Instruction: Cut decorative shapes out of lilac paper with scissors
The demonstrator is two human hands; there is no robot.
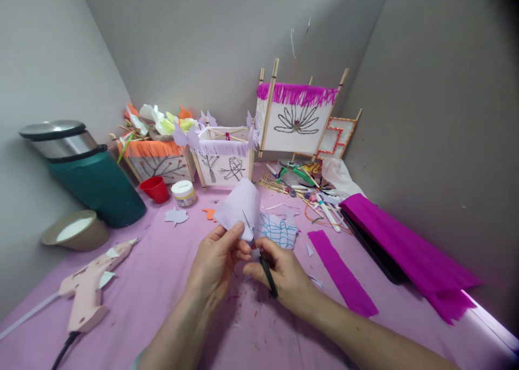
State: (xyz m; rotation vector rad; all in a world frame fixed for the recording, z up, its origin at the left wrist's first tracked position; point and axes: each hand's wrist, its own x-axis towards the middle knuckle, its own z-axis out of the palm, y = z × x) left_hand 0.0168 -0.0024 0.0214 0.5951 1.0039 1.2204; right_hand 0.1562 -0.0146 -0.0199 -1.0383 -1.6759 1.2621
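A piece of pale lilac paper [242, 201] is pinched between the thumb and fingers of my left hand [221, 256], near the middle of the view. My right hand [284, 270] is closed round the black handles of small scissors [267, 274]. The scissor blades point up and to the left, at the lower right part of the lilac paper. Just behind my right hand lies a paper piece with blue drawn lines [279, 229]. A magenta paper strip [343, 272] rests on the table to the right of it.
A pink glue gun [87, 286], a bowl [77, 230], a green bottle [97, 183], a red cup [155, 189] and a jar [184, 193] stand or lie at left. Decorated paper boxes [227, 162] line the back. Sticks, pens and folded magenta paper [401, 245] lie at right.
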